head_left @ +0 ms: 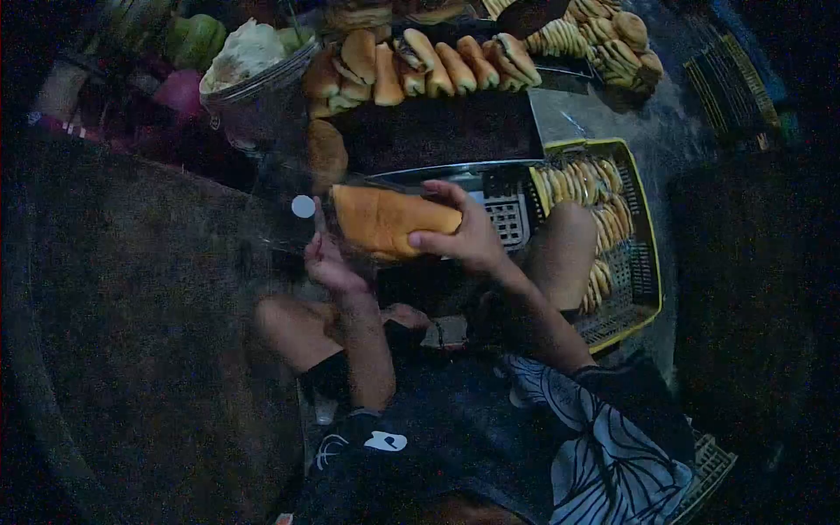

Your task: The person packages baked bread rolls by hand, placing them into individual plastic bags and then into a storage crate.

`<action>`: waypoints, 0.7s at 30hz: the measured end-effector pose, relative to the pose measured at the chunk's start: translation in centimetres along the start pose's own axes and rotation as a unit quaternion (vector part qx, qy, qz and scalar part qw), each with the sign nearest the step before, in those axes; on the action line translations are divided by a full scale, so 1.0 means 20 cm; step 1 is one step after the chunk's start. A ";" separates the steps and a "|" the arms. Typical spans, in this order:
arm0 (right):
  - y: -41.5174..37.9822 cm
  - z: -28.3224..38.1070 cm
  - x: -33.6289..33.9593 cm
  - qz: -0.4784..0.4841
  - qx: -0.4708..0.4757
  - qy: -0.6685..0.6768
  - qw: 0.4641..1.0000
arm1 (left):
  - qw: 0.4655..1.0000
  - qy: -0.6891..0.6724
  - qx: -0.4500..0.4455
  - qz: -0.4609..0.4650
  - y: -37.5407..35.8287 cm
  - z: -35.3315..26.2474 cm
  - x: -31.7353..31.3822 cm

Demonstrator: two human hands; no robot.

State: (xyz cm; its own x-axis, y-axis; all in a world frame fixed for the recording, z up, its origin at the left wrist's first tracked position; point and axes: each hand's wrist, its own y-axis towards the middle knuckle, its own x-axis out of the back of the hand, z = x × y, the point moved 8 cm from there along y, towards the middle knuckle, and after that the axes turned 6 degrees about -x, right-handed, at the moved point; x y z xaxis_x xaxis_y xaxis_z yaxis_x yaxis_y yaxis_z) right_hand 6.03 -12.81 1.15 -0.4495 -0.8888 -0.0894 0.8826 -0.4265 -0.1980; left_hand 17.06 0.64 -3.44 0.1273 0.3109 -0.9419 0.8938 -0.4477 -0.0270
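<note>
A golden-brown piece of bread (pixel 385 219) lies tilted in my right hand (pixel 464 236), whose thumb rests on its near side and whose fingers curl round its right end. Faint shine around the bread looks like thin clear plastic. To the left of the bread, my left hand (pixel 335 267) has its index finger raised and the other fingers curled. A small round white disc (pixel 303 206) is at the tip of that finger. Whether the curled fingers also pinch the plastic is too dark to tell.
Filled buns (pixel 455 70) line the back of a dark tray (pixel 437 131). At right, a yellow-rimmed crate (pixel 656 254) holds rows of flat rolls. A tub of creamy white stuff (pixel 254 52) stands at back left. My knees (pixel 564 245) flank the work area.
</note>
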 end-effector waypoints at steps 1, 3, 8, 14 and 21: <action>-0.03 -0.01 0.00 -0.008 0.024 0.032 0.999 | 0.999 0.041 0.019 0.023 -0.02 0.03 -0.04; -0.04 -0.09 -0.01 -0.020 0.021 0.076 0.997 | 0.998 0.006 0.054 0.010 -0.10 0.17 -0.06; -0.06 -0.08 -0.02 -0.070 0.024 0.020 0.997 | 0.990 -0.022 0.101 -0.098 -0.19 0.32 0.12; -0.03 -0.09 0.13 -0.134 0.012 -0.297 0.945 | 0.986 0.074 0.056 -0.136 -0.37 0.41 0.04; -0.27 0.29 0.28 -0.061 0.183 -0.310 0.931 | 0.929 0.359 0.062 -0.060 -0.27 0.43 0.02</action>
State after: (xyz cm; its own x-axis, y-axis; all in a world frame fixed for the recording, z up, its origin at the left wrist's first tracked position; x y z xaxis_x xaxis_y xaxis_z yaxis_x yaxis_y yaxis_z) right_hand -0.50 -16.49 7.32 -0.4834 -0.7080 0.5148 0.8692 -0.4581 0.1862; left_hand 8.53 -3.99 -6.56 0.3239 0.8247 -0.4636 0.8693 -0.4528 -0.1980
